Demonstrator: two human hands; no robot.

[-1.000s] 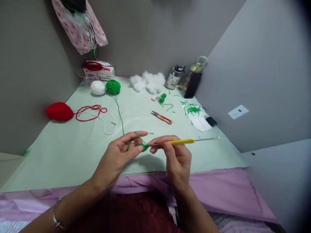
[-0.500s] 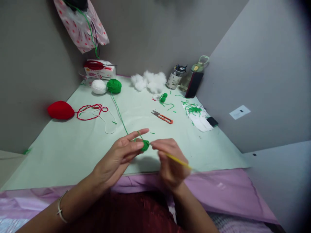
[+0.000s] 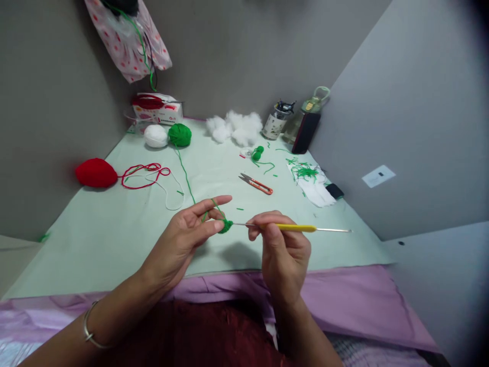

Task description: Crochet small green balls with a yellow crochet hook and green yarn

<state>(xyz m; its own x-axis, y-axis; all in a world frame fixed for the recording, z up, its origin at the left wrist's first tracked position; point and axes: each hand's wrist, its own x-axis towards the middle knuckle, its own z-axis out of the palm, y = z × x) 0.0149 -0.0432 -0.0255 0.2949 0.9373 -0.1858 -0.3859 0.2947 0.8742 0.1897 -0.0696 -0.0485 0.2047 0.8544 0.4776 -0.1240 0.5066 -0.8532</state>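
Between thumb and fingers, my left hand (image 3: 187, 229) pinches a small green crocheted piece (image 3: 225, 227). Green yarn loops over its raised index finger and runs back to a green yarn ball (image 3: 180, 135). My right hand (image 3: 284, 244) is closed around the yellow handle of a crochet hook (image 3: 298, 227), held nearly level. The hook's metal shaft reaches left to the green piece, where its tip is hidden; a thin metal end sticks out to the right.
Orange snips (image 3: 255, 184) lie beyond my hands. Farther back are white stuffing (image 3: 235, 127), a white yarn ball (image 3: 156, 136), a pen holder (image 3: 274, 123) and a phone (image 3: 306, 133). Red yarn (image 3: 96, 173) is at left, green scraps (image 3: 305, 172) at right.
My right hand has moved right and slightly up, and the hook has swung from slanting to nearly level. My left hand and the green piece have shifted slightly left and up.
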